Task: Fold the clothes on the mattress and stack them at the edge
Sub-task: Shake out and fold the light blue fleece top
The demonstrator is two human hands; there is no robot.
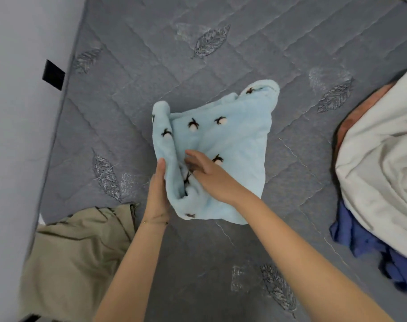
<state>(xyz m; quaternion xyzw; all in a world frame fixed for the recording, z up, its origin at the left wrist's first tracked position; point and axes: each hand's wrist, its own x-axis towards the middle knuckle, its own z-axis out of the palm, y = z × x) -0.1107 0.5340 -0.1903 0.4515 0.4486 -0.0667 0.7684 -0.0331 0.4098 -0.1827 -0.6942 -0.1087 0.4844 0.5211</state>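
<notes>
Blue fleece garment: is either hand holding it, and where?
Left hand holds the blue fleece garment by its raised left flap; right hand only presses on its middle.

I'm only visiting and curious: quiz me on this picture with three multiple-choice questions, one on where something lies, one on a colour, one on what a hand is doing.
1. Where does the khaki garment lie?
A. on a chair
B. at the person's near left, by the left edge of the mattress
C. under a pillow

2. What colour is the fleece cloth being folded?
A. light blue
B. red
C. yellow

3. What is the left hand doing?
A. lying flat on the mattress
B. holding a hanger
C. gripping the cloth's raised left fold

Answers:
1 B: it sits at lower left, apart from the cloth.
2 A: it is pale blue with small dark marks.
3 C: its thumb lies on the standing fold, while the right hand touches the cloth with straight fingers.
</notes>
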